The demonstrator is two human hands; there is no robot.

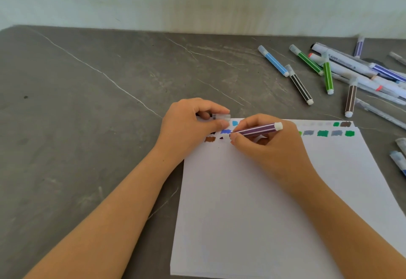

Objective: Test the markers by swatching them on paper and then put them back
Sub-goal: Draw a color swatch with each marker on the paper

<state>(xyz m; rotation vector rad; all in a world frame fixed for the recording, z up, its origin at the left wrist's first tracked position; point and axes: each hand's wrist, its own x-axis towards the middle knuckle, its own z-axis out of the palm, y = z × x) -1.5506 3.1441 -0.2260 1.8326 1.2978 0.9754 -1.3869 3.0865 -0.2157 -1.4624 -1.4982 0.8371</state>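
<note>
Pinching a purple marker point(257, 129), right grip point(263, 144) is swatching paper point(252, 212); left grip point(189, 129) is holding its cap point(220, 116); two-o'clock white marker point(338, 58) unreadable.

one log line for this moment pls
step: swatching | right hand: holds purple marker, tip at paper | left hand: pinches clear cap

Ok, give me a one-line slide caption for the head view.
Right hand swatches a purple marker on white paper while the left hand pinches a clear cap; capped markers lie scattered nearby.
</note>
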